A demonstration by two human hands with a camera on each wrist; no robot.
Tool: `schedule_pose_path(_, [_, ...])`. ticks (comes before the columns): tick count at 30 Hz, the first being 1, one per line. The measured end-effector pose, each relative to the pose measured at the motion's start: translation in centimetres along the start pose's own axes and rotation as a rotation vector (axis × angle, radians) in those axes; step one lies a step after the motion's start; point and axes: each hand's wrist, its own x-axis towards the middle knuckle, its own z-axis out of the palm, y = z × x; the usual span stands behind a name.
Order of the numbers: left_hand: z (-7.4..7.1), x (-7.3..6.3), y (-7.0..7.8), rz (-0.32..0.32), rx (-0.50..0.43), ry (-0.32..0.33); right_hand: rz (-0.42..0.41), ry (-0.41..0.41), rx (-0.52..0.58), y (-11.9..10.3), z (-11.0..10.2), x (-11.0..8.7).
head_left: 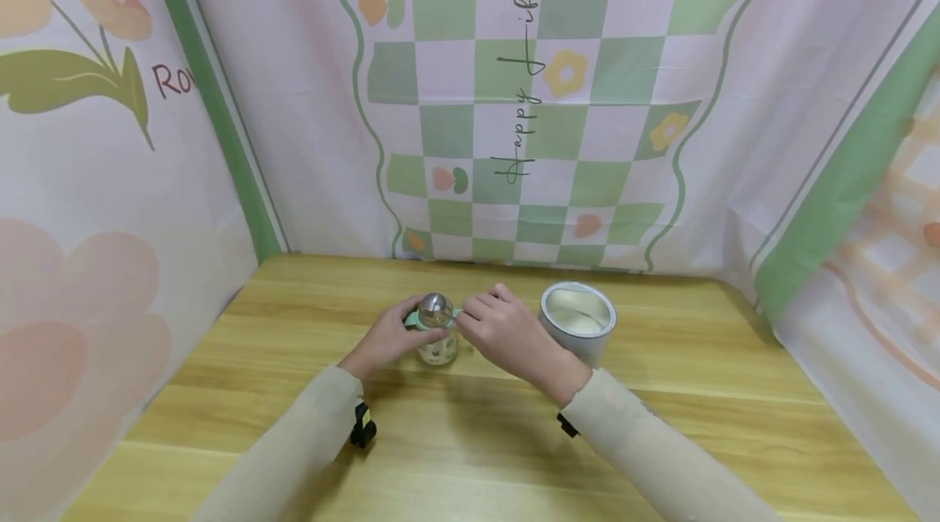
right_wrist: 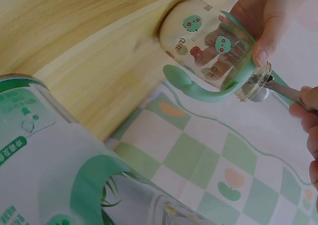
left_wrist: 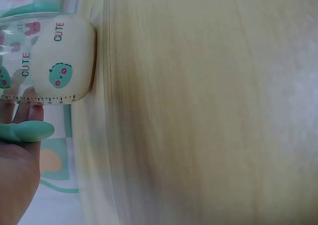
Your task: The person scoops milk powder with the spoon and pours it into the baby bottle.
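My left hand [head_left: 391, 336] grips a clear baby bottle [head_left: 439, 354] with green handles and small cartoon prints, its thumb at the neck. The bottle stands upright on the table, lidless, with pale contents [left_wrist: 74, 56] in its lower part. My right hand [head_left: 507, 333] pinches the handle of a metal spoon [head_left: 436, 307], whose round bowl sits at the bottle's mouth. In the right wrist view, the spoon handle [right_wrist: 285, 91] reaches across the bottle's rim. What the spoon carries is hidden.
Right of the bottle, beyond my right wrist, stands an open can [head_left: 598, 345] with pale powder [head_left: 574, 320] inside. The wooden table [head_left: 470, 457] ends at a checkered curtain [head_left: 551, 130] behind and a floral curtain on the left.
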Motion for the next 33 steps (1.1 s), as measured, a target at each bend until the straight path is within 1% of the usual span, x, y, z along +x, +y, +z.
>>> schedule_pose_path(5, [0.07,0.02,-0.05,-0.004,-0.018,0.005,0.003,0.011,-0.015,0.03,0.10,-0.02])
schedule_pose_path(9, [0.02,0.00,-0.13,0.006,-0.006,0.002,0.024,0.029,-0.001,0.11,0.28,-0.06])
schedule_pose_path(15, [0.01,0.01,-0.15,-0.007,0.006,0.003,0.146,0.046,0.118,0.10,0.42,-0.11])
schedule_pose_path(19, [0.04,-0.03,-0.07,-0.027,0.017,0.008,0.220,0.054,0.164,0.08,0.38,-0.20])
schedule_pose_path(22, [0.08,-0.04,-0.02,-0.039,0.020,0.014,0.251,0.059,0.184,0.08,0.35,-0.27])
schedule_pose_path(28, [0.07,0.01,-0.11,-0.040,0.015,0.014,0.290,0.068,0.223,0.09,0.36,-0.39])
schedule_pose_path(33, [0.09,-0.02,-0.14,-0.029,0.009,0.007,0.362,0.088,0.301,0.28,0.41,-0.48])
